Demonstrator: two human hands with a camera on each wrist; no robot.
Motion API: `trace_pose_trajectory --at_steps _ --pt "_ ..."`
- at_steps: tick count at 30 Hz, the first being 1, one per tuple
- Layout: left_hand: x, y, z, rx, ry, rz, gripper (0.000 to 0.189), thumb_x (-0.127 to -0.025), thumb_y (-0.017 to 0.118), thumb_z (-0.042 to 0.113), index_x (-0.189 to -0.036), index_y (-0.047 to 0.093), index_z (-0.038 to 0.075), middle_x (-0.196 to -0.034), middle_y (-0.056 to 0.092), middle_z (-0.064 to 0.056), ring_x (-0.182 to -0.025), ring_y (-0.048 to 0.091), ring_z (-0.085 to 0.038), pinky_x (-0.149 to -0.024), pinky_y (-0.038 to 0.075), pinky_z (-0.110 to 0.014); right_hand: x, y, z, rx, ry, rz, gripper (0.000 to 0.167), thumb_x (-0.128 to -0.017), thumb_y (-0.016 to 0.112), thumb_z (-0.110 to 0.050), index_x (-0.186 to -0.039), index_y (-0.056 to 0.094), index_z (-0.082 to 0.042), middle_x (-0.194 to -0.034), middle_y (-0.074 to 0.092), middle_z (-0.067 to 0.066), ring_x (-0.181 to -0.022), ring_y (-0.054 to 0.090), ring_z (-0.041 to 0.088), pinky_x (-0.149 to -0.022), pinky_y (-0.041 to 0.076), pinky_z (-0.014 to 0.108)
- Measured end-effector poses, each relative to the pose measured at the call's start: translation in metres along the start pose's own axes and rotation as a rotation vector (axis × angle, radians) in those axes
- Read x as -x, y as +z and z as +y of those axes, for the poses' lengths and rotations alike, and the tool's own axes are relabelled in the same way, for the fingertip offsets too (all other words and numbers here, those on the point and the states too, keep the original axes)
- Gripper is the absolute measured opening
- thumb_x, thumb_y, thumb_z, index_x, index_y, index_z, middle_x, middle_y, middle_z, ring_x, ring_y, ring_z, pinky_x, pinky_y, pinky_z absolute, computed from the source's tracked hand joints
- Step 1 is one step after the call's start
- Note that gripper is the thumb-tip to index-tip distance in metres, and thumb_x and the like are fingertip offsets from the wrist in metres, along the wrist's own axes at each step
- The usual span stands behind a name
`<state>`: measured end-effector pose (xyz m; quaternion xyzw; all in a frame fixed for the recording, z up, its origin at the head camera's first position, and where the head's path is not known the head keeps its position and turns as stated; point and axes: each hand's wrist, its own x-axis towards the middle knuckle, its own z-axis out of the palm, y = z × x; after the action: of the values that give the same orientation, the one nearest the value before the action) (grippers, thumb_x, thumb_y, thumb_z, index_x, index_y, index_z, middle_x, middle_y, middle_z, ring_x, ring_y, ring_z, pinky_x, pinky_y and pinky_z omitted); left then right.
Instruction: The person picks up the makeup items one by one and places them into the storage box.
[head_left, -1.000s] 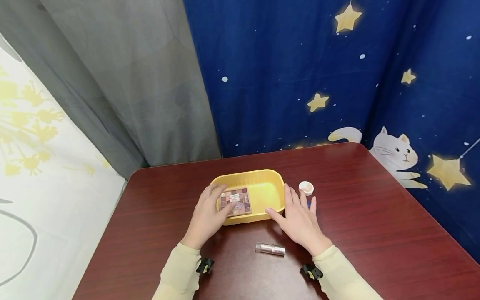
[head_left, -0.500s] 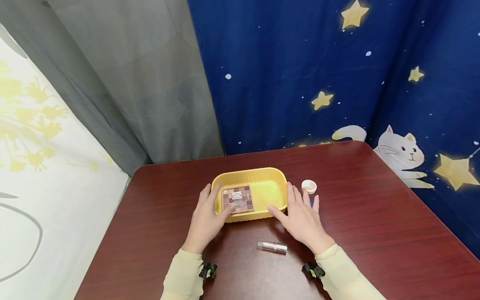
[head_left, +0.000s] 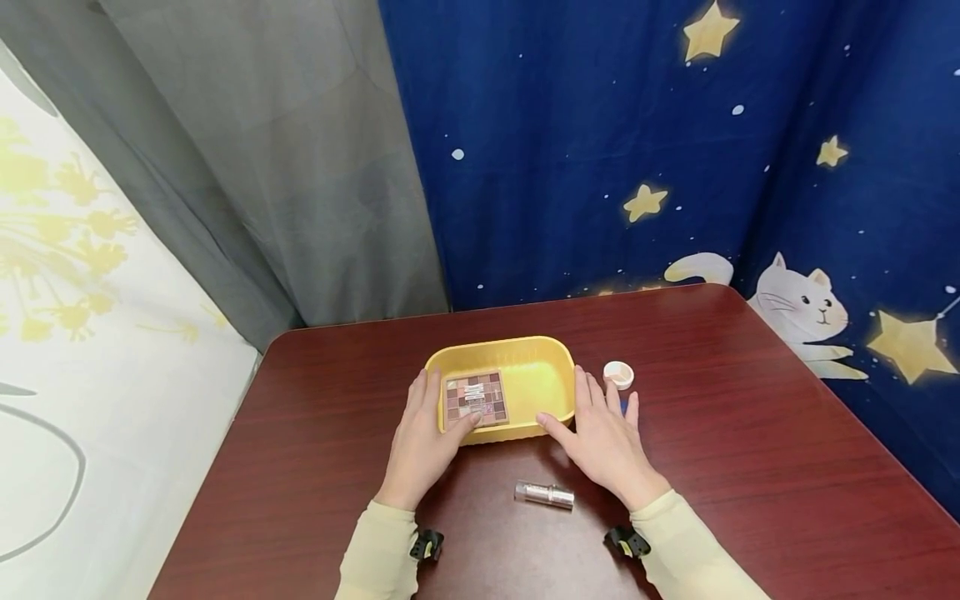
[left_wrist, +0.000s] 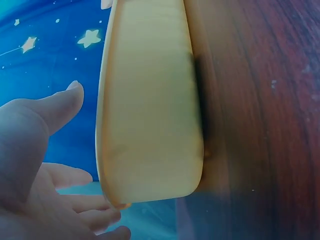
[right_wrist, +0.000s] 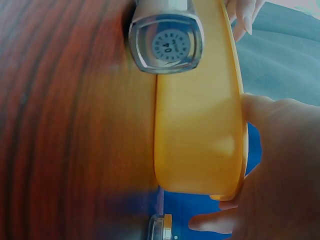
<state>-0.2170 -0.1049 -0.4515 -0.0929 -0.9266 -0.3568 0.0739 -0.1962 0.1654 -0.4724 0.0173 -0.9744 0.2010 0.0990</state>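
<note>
A yellow tray [head_left: 536,387] stands on the table with a makeup palette [head_left: 487,400] of many small squares lying in its left half. My left hand [head_left: 420,446] lies along the tray's left end, thumb over the near corner; in the left wrist view that thumb is apart from the wall. Straight fingers of my right hand [head_left: 609,446] lie along the right end. Its thumb touches the near rim, as the right wrist view shows. Closer to me lies a silver cosmetic tube [head_left: 544,494] with a clear end; its labelled base [right_wrist: 167,45] reads 04.
A small round white pot [head_left: 618,374] with pale sections sits just beyond my right fingertips. A small blue thing [head_left: 623,407] is partly hidden by that hand. The dark red table [head_left: 337,400] reaches back to grey and blue curtains.
My left hand has shifted right, closer against the tray's left end, its fingers no longer reaching over the palette. The right hand keeps its place at the tray. The view has turned slightly.
</note>
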Motion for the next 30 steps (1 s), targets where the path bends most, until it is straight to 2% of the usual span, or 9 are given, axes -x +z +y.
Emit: trace_pose_trajectory --at_steps 6,12,19,22,26,30 --pt "0.004 0.006 -0.004 -0.008 0.008 0.006 0.096 -0.089 0.074 0.050 -0.159 0.027 0.005 -0.166 0.017 -0.017 -0.150 0.021 -0.033 -0.111 0.035 -0.055 0.001 0.003 0.000 0.001 0.003 0.000 0.108 -0.089 0.043 -0.081 -0.159 0.022 -0.002 -0.157 0.035 0.021 -0.145 0.020 0.052 -0.110 0.006 0.074" --pt "0.010 0.005 -0.009 -0.022 -0.051 -0.023 0.095 -0.091 0.070 0.053 -0.160 0.025 0.004 -0.168 0.008 -0.009 -0.153 0.013 -0.027 -0.115 0.029 -0.052 0.001 0.007 -0.003 0.000 -0.004 -0.004 0.107 -0.089 0.044 -0.080 -0.160 0.022 -0.003 -0.157 0.036 0.021 -0.145 0.020 0.051 -0.110 0.006 0.074" --pt "0.011 0.004 -0.014 -0.025 -0.039 -0.025 0.101 -0.091 0.070 0.054 -0.160 0.018 0.002 -0.168 0.006 -0.009 -0.153 0.012 -0.030 -0.114 0.030 -0.053 -0.001 0.010 -0.004 0.008 -0.002 -0.006 0.107 -0.089 0.043 -0.081 -0.160 0.021 -0.003 -0.157 0.035 0.020 -0.146 0.020 0.050 -0.110 0.006 0.073" --pt "0.012 0.004 -0.015 -0.035 -0.056 -0.034 0.103 -0.091 0.068 0.057 -0.161 0.015 0.004 -0.169 0.003 -0.006 -0.154 0.008 -0.027 -0.115 0.029 -0.051 -0.002 0.009 -0.004 0.009 -0.004 -0.013 0.107 -0.089 0.043 -0.081 -0.160 0.021 -0.003 -0.157 0.035 0.020 -0.146 0.020 0.051 -0.110 0.005 0.073" --pt "0.010 0.006 -0.012 -0.038 -0.062 -0.034 0.104 -0.090 0.067 0.060 -0.161 0.015 0.004 -0.169 0.002 -0.005 -0.154 0.005 -0.025 -0.116 0.027 -0.050 -0.003 0.005 -0.002 0.010 -0.006 -0.015 0.108 -0.089 0.042 -0.081 -0.160 0.020 -0.002 -0.157 0.034 0.021 -0.145 0.020 0.051 -0.110 0.005 0.073" --pt "0.007 0.010 -0.010 -0.037 -0.040 -0.032 0.104 -0.091 0.066 0.060 -0.161 0.016 0.003 -0.169 0.004 -0.005 -0.154 0.005 -0.025 -0.117 0.025 -0.049 -0.003 0.000 0.001 0.004 0.010 -0.021 0.109 -0.089 0.042 -0.082 -0.160 0.019 -0.003 -0.158 0.032 0.022 -0.146 0.017 0.052 -0.111 0.003 0.073"
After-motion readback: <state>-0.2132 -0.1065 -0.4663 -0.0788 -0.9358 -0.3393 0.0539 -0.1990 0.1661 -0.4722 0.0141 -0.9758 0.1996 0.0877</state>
